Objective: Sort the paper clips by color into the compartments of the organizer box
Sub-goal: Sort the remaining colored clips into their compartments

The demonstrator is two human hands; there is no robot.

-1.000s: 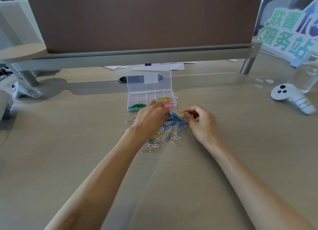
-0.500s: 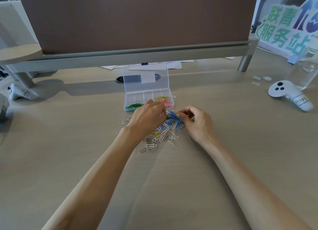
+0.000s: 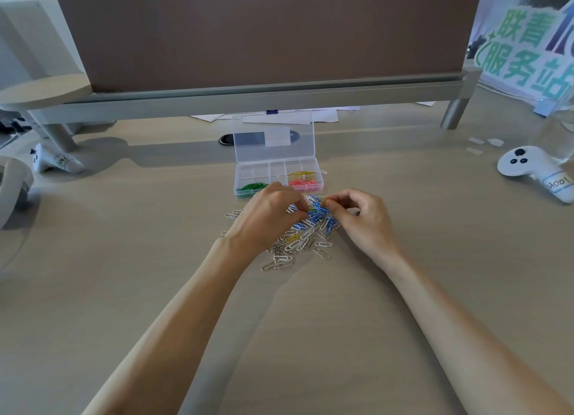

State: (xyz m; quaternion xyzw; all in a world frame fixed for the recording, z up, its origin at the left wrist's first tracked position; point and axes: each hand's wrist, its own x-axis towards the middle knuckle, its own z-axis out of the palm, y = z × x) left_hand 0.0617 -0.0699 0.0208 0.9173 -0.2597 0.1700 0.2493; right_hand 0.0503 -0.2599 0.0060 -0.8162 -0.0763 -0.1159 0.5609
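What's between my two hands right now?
In the head view, a cluster of blue paper clips lies between the left hand and right hand.

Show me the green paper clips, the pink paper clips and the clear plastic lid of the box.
green paper clips [image 3: 252, 186]: head view, middle of the heap.
pink paper clips [image 3: 305, 183]: head view, middle of the heap.
clear plastic lid [image 3: 275, 136]: head view, centre of the raised panel.

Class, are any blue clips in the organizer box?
No: the organizer box holds only green clips, yellow clips and pink clips.
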